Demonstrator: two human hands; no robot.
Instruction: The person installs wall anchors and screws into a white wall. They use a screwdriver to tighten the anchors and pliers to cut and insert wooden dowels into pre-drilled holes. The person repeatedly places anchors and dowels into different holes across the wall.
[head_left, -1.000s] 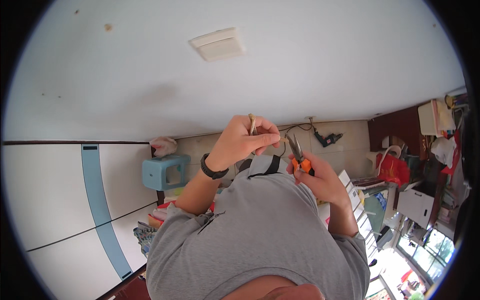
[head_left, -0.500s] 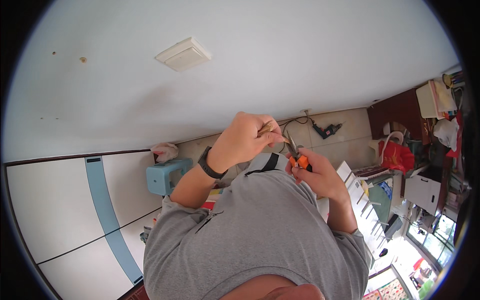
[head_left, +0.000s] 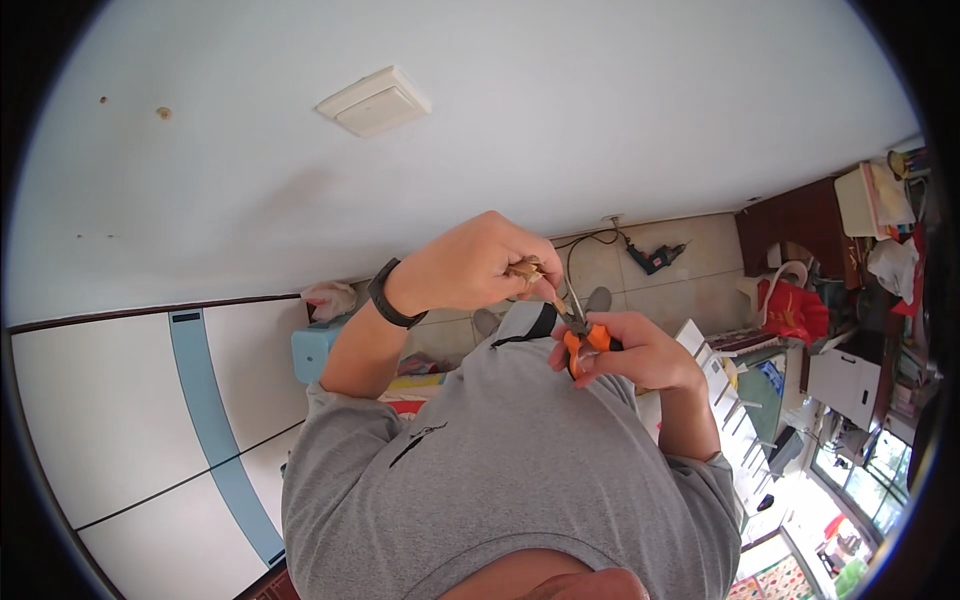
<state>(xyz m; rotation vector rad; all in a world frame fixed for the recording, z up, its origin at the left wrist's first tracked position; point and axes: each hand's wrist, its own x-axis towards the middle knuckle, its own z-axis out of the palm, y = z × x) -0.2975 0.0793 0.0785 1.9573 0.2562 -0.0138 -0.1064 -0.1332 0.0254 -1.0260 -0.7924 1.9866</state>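
Several thin tan pieces (head_left: 527, 269), wood-like slivers, stick out between the fingers of my left hand (head_left: 468, 262), which is closed on them. In my right hand (head_left: 648, 350) are long-nose pliers (head_left: 576, 330) with orange handles, spread apart, and their metal jaws stand apart too. The jaws point up toward the fingertips of the left hand, close to the end of a tan piece there. Whether they touch it I cannot tell. Both hands are in front of my grey shirt.
A pale wall with a white switch (head_left: 376, 102) rises ahead. On the tiled floor lie a power drill (head_left: 655, 258) and its cable. A blue stool (head_left: 317, 352) stands left, beside white cabinet doors (head_left: 105, 400). A red bag (head_left: 795, 310) is at right.
The pliers have tilted and shifted slightly left and down, their handles and jaws spreading apart. My left hand has moved a little up and left, turning the tan pieces.
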